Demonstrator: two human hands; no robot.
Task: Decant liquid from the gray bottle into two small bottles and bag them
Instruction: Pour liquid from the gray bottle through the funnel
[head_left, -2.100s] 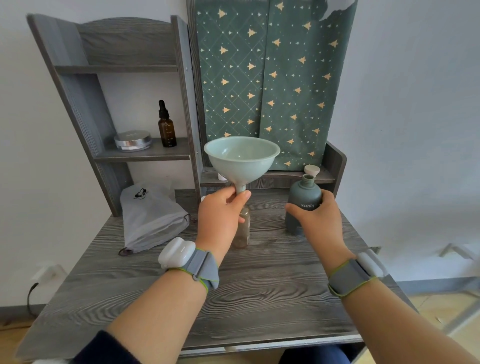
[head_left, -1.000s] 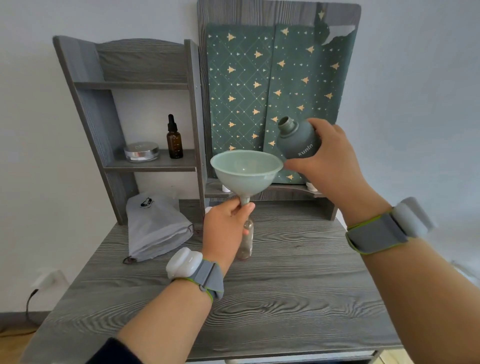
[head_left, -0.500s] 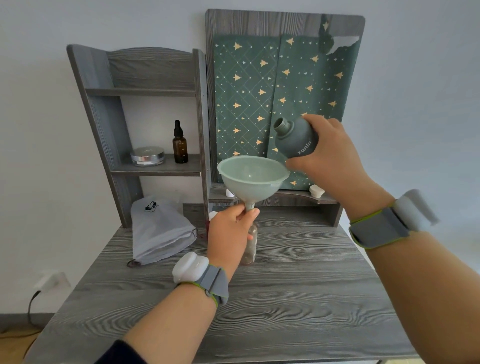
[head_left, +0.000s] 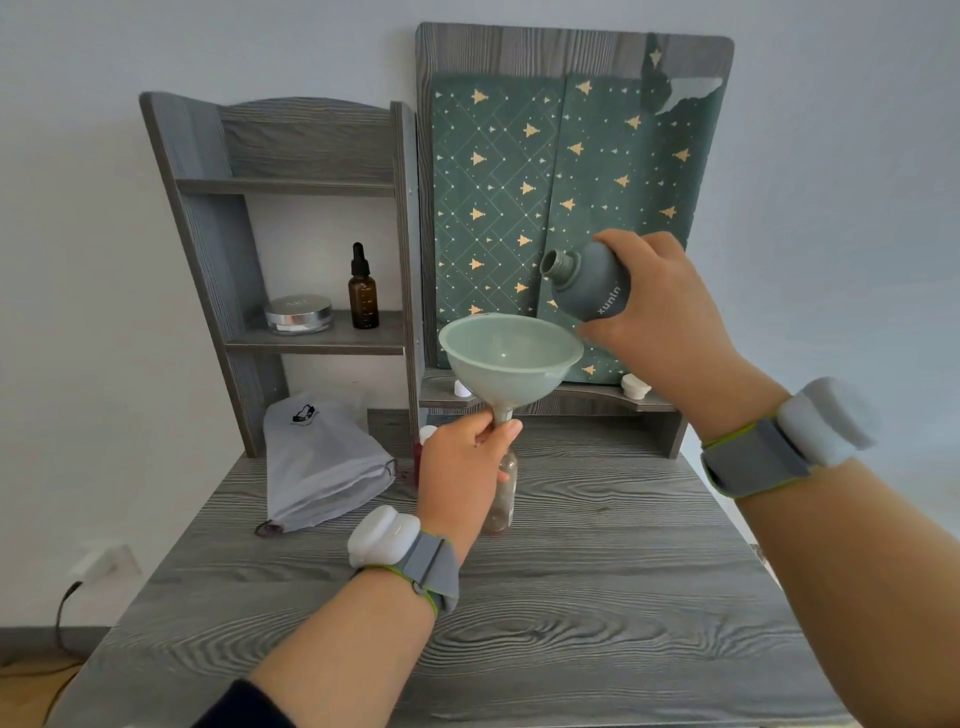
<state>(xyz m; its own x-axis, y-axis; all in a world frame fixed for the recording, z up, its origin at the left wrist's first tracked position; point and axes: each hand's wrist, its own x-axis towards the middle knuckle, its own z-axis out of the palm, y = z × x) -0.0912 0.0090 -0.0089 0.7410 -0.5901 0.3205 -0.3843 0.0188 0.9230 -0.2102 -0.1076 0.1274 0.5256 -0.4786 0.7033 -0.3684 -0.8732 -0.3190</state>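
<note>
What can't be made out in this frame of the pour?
All in the head view:
- The left hand hides the neck of the small clear bottle, so it cannot be seen whether the spout of the funnel sits inside it.
- Behind that hand, a likely second small bottle shows only a white cap and a reddish sliver.
- The gray bottle is opaque and partly covered by the right hand, so its fill level is hidden.
- The lid lettering on the tin is too small to read.

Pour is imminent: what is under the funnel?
A small clear bottle stands on the table below the funnel. The left hand pinches the funnel's stem and covers the bottle's neck, so whether the spout sits inside cannot be seen. The right hand holds the gray bottle.
</note>
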